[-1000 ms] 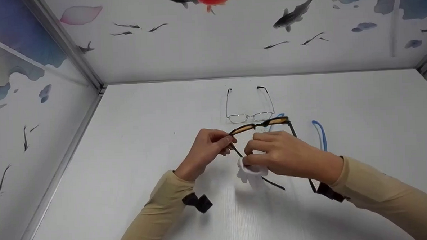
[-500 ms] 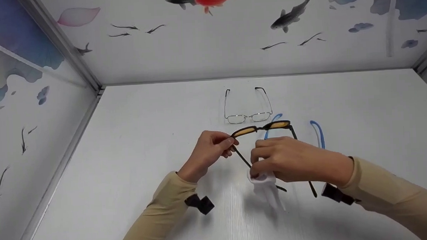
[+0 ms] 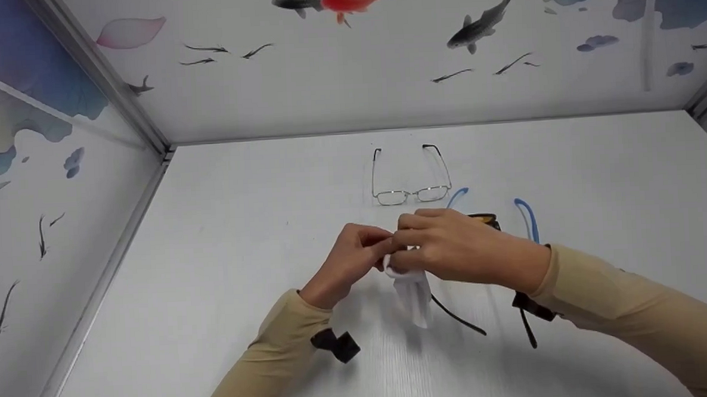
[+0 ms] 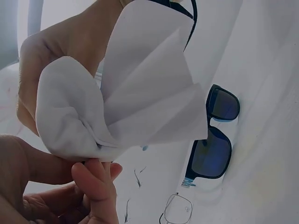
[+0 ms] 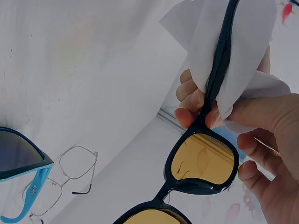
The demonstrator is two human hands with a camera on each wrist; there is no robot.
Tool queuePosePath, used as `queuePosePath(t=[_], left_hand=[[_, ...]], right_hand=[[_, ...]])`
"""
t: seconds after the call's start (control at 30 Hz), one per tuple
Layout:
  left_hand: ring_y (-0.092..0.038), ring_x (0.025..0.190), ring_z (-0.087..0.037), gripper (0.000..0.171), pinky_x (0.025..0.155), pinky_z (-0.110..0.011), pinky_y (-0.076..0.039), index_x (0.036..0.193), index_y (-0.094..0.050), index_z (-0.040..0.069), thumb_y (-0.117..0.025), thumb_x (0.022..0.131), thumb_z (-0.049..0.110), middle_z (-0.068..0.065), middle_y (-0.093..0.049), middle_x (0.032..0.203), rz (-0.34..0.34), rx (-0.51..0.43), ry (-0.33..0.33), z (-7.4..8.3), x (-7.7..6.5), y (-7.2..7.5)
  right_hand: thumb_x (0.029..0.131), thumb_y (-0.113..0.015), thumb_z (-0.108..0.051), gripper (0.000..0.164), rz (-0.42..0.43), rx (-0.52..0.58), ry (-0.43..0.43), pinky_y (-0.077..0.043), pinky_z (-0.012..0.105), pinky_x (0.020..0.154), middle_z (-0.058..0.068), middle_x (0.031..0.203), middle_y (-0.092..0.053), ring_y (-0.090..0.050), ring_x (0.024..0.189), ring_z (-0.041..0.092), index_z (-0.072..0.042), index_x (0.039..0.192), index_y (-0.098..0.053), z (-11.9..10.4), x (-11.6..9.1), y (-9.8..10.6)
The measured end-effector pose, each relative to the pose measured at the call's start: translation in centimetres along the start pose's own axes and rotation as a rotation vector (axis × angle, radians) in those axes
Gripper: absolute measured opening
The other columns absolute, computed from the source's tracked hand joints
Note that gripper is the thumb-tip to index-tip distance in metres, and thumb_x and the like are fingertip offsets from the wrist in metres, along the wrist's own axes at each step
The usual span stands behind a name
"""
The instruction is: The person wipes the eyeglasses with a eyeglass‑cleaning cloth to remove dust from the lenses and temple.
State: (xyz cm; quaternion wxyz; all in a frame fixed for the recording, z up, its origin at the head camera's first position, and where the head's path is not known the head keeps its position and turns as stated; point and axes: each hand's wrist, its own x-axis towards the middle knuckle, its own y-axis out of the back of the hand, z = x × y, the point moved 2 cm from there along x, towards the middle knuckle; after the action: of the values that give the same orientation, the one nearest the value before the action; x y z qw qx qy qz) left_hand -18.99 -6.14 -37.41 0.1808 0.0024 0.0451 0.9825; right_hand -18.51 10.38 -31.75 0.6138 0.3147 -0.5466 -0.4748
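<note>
Black-framed glasses with yellow lenses (image 5: 203,158) are held off the table, mostly covered by the hands in the head view. My left hand (image 3: 350,261) pinches them at the corner where one temple meets the front. A white cloth (image 4: 145,79) drapes over that temple and hangs below the fingers. My right hand (image 3: 451,245) grips the cloth against the temple near the hinge, its fingertips right beside those of my left hand. In the right wrist view, the temple (image 5: 219,65) runs up between folds of the cloth.
Wire-framed glasses (image 3: 413,194) lie with temples spread farther back on the white table (image 3: 258,191). Dark sunglasses with blue temples (image 4: 212,149) lie just beyond my right hand, partly hidden by it in the head view. A fish-painted panel (image 3: 325,92) closes off the back.
My right hand first slid down along the temple with the cloth, then came back up and left to my left hand. The front of the yellow-lensed glasses has lowered behind the right hand.
</note>
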Motion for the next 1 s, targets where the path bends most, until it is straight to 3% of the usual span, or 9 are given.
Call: queuePosePath(t=[0.27, 0.53, 0.67, 0.87, 1.0], left_hand=[[-0.054, 0.06, -0.009, 0.018, 0.057, -0.021, -0.045, 0.095, -0.068, -0.013, -0.056, 0.094, 0.0, -0.003, -0.064, 0.072, 0.022, -0.023, 0.041, -0.2, 0.4, 0.9], [-0.056, 0.064, -0.01, 0.017, 0.06, -0.02, -0.047, 0.097, -0.069, -0.012, -0.055, 0.094, -0.002, -0.007, -0.066, 0.078, 0.162, -0.007, 0.075, -0.3, 0.8, 4.0], [-0.058, 0.066, -0.013, 0.016, 0.062, -0.021, -0.048, 0.097, -0.069, -0.009, -0.055, 0.095, 0.0, -0.01, -0.067, 0.081, 0.24, 0.012, 0.092, -0.4, 0.8, 5.9], [-0.059, 0.068, -0.014, 0.016, 0.064, -0.021, -0.049, 0.1, -0.066, -0.009, -0.055, 0.097, 0.002, -0.012, -0.067, 0.088, 0.339, 0.039, 0.12, -0.1, 0.5, 9.5], [-0.06, 0.071, -0.011, 0.018, 0.067, -0.021, -0.05, 0.103, -0.064, -0.009, -0.054, 0.098, 0.005, -0.009, -0.066, 0.09, 0.382, 0.085, 0.123, -0.2, -0.2, 13.0]], right_hand=[[0.075, -0.076, 0.001, 0.023, -0.053, 0.058, -0.033, -0.046, 0.024, 0.065, -0.006, 0.082, -0.061, -0.048, 0.074, 0.012, -0.018, 0.087, -0.071, -1.2, -1.2, 0.6], [0.071, -0.077, 0.006, 0.033, -0.061, 0.269, -0.102, -0.049, 0.023, 0.067, -0.008, 0.085, -0.062, -0.051, 0.076, 0.009, -0.02, 0.09, -0.072, -2.0, -3.3, 2.1], [0.065, -0.077, 0.013, 0.042, 0.014, 0.364, -0.162, -0.052, 0.025, 0.07, -0.005, 0.091, -0.063, -0.056, 0.082, 0.011, -0.015, 0.095, -0.07, -1.8, -4.6, 3.3], [0.052, -0.077, 0.023, 0.055, 0.13, 0.364, -0.261, -0.053, 0.024, 0.068, -0.001, 0.095, -0.063, -0.06, 0.084, 0.015, -0.011, 0.094, -0.069, -0.9, -7.4, 4.5], [0.052, -0.077, 0.025, 0.059, 0.11, 0.386, -0.357, -0.05, 0.014, 0.073, -0.002, 0.098, -0.062, -0.061, 0.087, 0.016, -0.013, 0.096, -0.068, -0.4, -9.2, 4.6]])
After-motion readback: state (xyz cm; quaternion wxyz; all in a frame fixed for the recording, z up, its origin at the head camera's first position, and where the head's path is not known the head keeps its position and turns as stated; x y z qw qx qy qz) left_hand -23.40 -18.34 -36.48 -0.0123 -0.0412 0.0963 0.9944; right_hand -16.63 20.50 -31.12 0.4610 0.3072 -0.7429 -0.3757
